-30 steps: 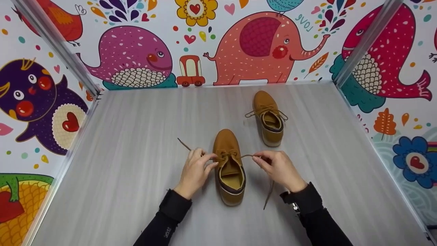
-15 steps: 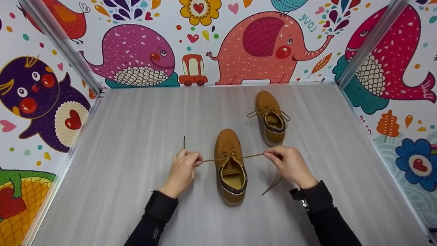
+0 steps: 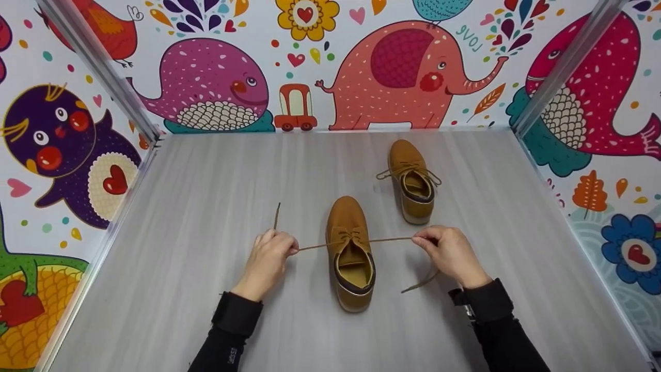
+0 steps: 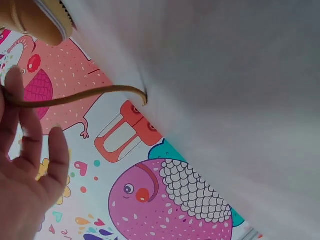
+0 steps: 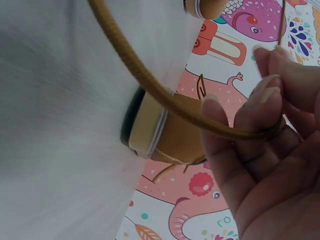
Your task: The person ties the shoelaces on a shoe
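Observation:
A tan lace-up shoe (image 3: pixel 348 217) stands on the grey tabletop between my hands, its toe pointing away from me. My left hand (image 3: pixel 267 261) pinches one end of its brown shoelace (image 3: pixel 314 247) to the left of the shoe. On the other side my right hand (image 3: pixel 450 254) pinches the other end between thumb and fingertips. Both lace ends run out nearly straight and low across the shoe's opening. A loose tail curves past the left hand (image 4: pixel 30 165) in the left wrist view. Another tail loops over the fingers of the right hand (image 5: pixel 270 135) in the right wrist view.
A second tan shoe (image 3: pixel 411 181), its lace tied in a bow, stands farther back to the right. Printed panels (image 3: pixel 310 62) with cartoon animals border the grey tabletop (image 3: pixel 206 196) at the back and sides, with metal posts (image 3: pixel 568 67) at the corners.
My hands have moved apart, left hand leftward and right hand rightward. The left hand has drawn its lace end out from beside the shoe, and the lace between the hands has lengthened and straightened.

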Available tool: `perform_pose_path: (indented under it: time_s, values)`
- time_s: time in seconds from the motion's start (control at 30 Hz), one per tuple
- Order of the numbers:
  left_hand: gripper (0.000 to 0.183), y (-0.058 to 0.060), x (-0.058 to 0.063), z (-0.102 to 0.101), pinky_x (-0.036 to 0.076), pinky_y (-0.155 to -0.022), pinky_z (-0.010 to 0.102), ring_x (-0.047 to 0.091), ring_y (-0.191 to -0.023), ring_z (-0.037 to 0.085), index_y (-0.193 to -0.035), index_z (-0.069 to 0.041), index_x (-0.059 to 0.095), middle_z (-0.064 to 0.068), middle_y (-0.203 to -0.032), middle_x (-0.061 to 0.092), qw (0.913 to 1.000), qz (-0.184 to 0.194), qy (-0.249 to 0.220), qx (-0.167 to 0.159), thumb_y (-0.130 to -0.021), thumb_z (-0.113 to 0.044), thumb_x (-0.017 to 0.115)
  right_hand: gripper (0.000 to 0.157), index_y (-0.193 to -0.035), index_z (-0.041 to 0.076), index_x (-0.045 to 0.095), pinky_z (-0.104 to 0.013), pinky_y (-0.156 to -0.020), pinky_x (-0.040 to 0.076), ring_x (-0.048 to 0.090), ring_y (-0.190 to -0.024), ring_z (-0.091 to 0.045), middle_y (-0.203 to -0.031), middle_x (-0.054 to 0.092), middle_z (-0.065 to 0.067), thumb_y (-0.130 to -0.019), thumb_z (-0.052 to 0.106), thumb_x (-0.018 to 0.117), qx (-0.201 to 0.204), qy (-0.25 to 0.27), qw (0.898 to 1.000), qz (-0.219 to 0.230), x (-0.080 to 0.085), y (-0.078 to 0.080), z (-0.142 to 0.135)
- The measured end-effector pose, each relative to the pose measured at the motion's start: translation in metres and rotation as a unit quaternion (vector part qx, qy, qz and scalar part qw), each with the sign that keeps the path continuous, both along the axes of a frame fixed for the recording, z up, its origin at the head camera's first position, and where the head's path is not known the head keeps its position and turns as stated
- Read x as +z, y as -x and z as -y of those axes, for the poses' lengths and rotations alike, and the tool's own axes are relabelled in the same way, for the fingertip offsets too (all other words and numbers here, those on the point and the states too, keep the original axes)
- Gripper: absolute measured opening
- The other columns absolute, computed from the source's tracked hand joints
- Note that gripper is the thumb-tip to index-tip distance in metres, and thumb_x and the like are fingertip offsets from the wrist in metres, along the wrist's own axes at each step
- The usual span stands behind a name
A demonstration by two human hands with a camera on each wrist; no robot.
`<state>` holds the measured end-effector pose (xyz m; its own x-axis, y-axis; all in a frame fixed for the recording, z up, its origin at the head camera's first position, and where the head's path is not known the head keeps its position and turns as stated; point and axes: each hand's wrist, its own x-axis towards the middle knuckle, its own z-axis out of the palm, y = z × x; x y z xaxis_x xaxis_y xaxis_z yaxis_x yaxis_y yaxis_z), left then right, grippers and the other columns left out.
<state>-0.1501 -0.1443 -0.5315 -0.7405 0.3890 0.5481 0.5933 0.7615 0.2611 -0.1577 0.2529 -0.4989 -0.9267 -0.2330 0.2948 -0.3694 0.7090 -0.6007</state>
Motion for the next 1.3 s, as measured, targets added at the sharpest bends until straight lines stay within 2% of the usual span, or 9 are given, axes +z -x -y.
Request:
perform_pose_path:
  time_s: [0.13, 0.27, 0.43, 0.63, 0.83, 0.97, 1.1, 1.23, 1.3]
  values:
    - [0.012, 0.0, -0.004, 0.0, 0.044, -0.067, 0.038, 0.055, -0.08, 0.023, -0.087, -0.012, 0.066, 0.001, -0.087, 0.062, 0.9998, 0.002, 0.02, 0.008, -0.085, -0.014, 0.077, 0.003, -0.091, 0.011, 0.078, -0.028, -0.063, 0.049, 0.061, -0.072, -0.009, -0.084, 0.069, 0.006, -0.089, 0.012, 0.076, 0.001, -0.003, 1.0, -0.007, 0.005, -0.001, -0.003]
    - [0.012, -0.003, -0.007, 0.003, 0.046, -0.058, 0.032, 0.06, -0.067, 0.016, -0.089, -0.011, 0.067, -0.001, -0.078, 0.066, 0.9994, 0.033, 0.011, -0.003, -0.086, -0.01, 0.078, 0.005, -0.09, 0.011, 0.078, -0.025, -0.061, 0.046, 0.057, -0.071, -0.008, -0.081, 0.063, 0.009, -0.086, 0.009, 0.078, 0.007, 0.001, 1.0, -0.029, 0.005, -0.002, -0.007]
    - [0.007, -0.001, -0.005, 0.004, 0.05, -0.055, 0.029, 0.064, -0.064, 0.011, -0.092, -0.01, 0.066, 0.001, -0.079, 0.071, 0.9918, 0.111, -0.063, -0.004, -0.09, -0.007, 0.073, 0.008, -0.087, 0.012, 0.078, -0.023, -0.06, 0.041, 0.05, -0.068, -0.007, -0.076, 0.054, 0.01, -0.082, 0.007, 0.081, 0.001, -0.002, 0.999, -0.055, 0.001, -0.004, -0.009]
    - [0.01, 0.01, 0.014, -0.002, 0.055, -0.068, 0.034, 0.07, -0.078, 0.013, -0.096, -0.012, 0.071, -0.001, -0.087, 0.074, 0.9672, 0.176, -0.18, 0.029, -0.092, -0.02, 0.072, 0.006, -0.087, 0.013, 0.078, -0.025, -0.057, 0.036, 0.044, -0.063, -0.007, -0.072, 0.047, 0.011, -0.083, 0.01, 0.081, -0.007, -0.014, 0.999, -0.049, 0.002, -0.006, -0.007]
    - [0.012, 0.028, 0.042, -0.018, 0.055, -0.067, 0.037, 0.069, -0.076, 0.016, -0.093, -0.009, 0.075, 0.002, -0.086, 0.074, 0.9493, 0.18, -0.245, 0.079, -0.09, -0.02, 0.075, 0.004, -0.091, 0.013, 0.078, -0.025, -0.055, 0.035, 0.043, -0.06, -0.007, -0.069, 0.049, 0.011, -0.087, 0.014, 0.078, -0.012, -0.034, 0.999, -0.011, 0.007, -0.01, -0.007]
    - [0.008, 0.047, 0.061, -0.035, 0.056, -0.07, 0.034, 0.07, -0.079, 0.017, -0.093, -0.006, 0.076, 0.005, -0.088, 0.074, 0.9431, 0.182, -0.27, 0.066, -0.089, -0.013, 0.076, 0.004, -0.093, 0.015, 0.077, -0.025, -0.052, 0.035, 0.043, -0.055, -0.006, -0.063, 0.05, 0.012, -0.089, 0.016, 0.076, -0.022, -0.045, 0.999, 0.015, 0.011, -0.013, -0.01]
    - [0.007, 0.066, 0.083, -0.063, 0.056, -0.073, 0.032, 0.07, -0.081, 0.017, -0.095, -0.006, 0.076, 0.005, -0.091, 0.074, 0.9533, 0.182, -0.241, 0.019, -0.09, -0.01, 0.074, 0.003, -0.093, 0.016, 0.076, -0.025, -0.048, 0.034, 0.043, -0.05, -0.006, -0.057, 0.049, 0.012, -0.09, 0.017, 0.075, -0.032, -0.052, 0.998, 0.025, 0.016, -0.015, -0.012]
    - [0.009, 0.082, 0.103, -0.098, 0.054, -0.076, 0.031, 0.07, -0.085, 0.018, -0.099, -0.007, 0.076, 0.004, -0.097, 0.074, 0.9704, 0.182, -0.153, -0.042, -0.092, -0.009, 0.071, 0.004, -0.095, 0.014, 0.075, -0.025, -0.049, 0.039, 0.051, -0.05, -0.007, -0.057, 0.054, 0.012, -0.092, 0.016, 0.073, -0.028, -0.039, 0.998, 0.048, 0.021, -0.016, -0.011]
    - [0.01, 0.087, 0.109, -0.115, 0.053, -0.079, 0.031, 0.069, -0.089, 0.018, -0.101, -0.008, 0.076, 0.004, -0.099, 0.074, 0.973, 0.193, -0.105, -0.071, -0.093, -0.008, 0.07, 0.004, -0.095, 0.013, 0.075, -0.025, -0.052, 0.043, 0.057, -0.054, -0.007, -0.061, 0.06, 0.012, -0.092, 0.015, 0.073, -0.023, -0.029, 0.998, 0.056, 0.022, -0.016, -0.011]
